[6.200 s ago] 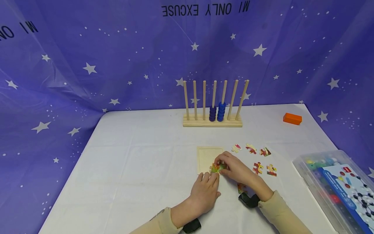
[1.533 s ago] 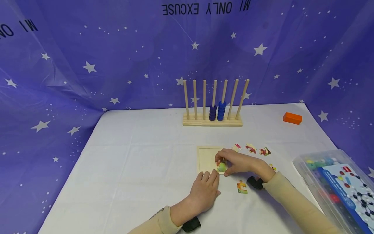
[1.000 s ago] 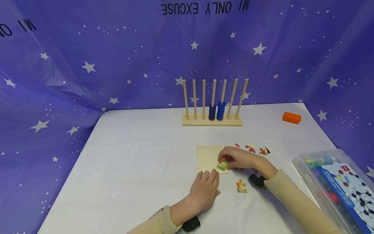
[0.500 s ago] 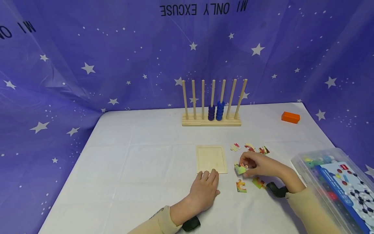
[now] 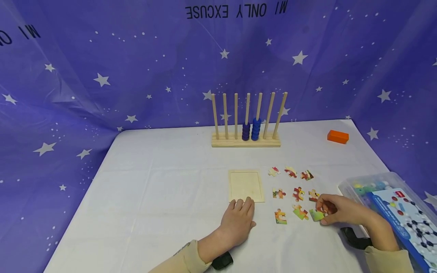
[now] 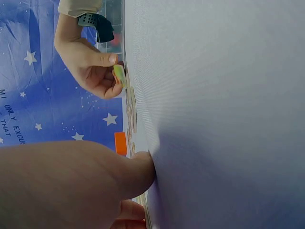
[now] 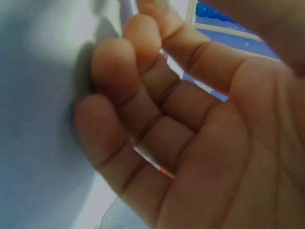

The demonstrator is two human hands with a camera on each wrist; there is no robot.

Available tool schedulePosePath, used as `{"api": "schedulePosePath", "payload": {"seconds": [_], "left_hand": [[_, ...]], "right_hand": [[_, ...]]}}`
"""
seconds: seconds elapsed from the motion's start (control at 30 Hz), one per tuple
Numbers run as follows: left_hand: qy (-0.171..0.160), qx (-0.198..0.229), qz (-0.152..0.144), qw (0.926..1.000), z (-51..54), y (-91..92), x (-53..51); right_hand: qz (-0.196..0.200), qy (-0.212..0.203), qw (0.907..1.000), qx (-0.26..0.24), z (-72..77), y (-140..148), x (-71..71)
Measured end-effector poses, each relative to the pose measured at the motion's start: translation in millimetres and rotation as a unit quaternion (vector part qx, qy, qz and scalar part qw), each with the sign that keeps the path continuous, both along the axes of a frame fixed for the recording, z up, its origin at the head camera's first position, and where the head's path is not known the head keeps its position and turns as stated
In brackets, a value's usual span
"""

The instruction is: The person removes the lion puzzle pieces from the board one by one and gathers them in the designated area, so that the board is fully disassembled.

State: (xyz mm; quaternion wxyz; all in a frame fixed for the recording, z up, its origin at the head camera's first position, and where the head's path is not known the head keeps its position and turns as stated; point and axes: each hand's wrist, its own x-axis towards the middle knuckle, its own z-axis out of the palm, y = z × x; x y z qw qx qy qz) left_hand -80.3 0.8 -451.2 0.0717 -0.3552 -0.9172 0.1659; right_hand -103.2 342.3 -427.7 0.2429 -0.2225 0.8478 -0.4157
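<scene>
My left hand (image 5: 237, 223) rests on the table, its extended fingertips touching the near edge of a shallow square wooden puzzle frame (image 5: 246, 185) with a bare inside. To the right, my right hand (image 5: 345, 209) pinches a green jigsaw piece (image 5: 316, 215) between thumb and fingers, low at the table. The left wrist view shows that piece (image 6: 119, 74) held at its edge, tilted. Several other picture pieces lie apart in rows beside the frame, among them a green-orange piece (image 5: 300, 212) and a red piece (image 5: 298, 194). Curled fingers (image 7: 114, 67) fill the right wrist view.
A wooden peg rack (image 5: 246, 142) with dark and bright blue beads stands behind the frame. An orange block (image 5: 338, 137) lies at the back right. A clear plastic case (image 5: 348, 182) of coloured balls sits at the right, close to my right forearm. A starry purple cloth hangs behind.
Earlier, my right hand had pieces in the frame. It has carried the green piece out and rightward to the lower right of the rows, leaving the frame bare. My left hand has stayed put.
</scene>
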Motion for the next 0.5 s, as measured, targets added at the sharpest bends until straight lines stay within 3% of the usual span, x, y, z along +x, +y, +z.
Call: {"api": "schedulePosePath", "payload": {"seconds": [0.37,0.5], "left_hand": [[-0.02,-0.001,0.007,0.9998,2.1,-0.9,-0.1],[-0.038,0.022,0.025,0.9987,4.6,-0.7,-0.8]], "right_hand": [[-0.028,-0.014,0.9986,0.042,-1.3,-5.9,6.3],[-0.024,0.015,0.9978,0.059,1.7,-9.2,5.4]]}}
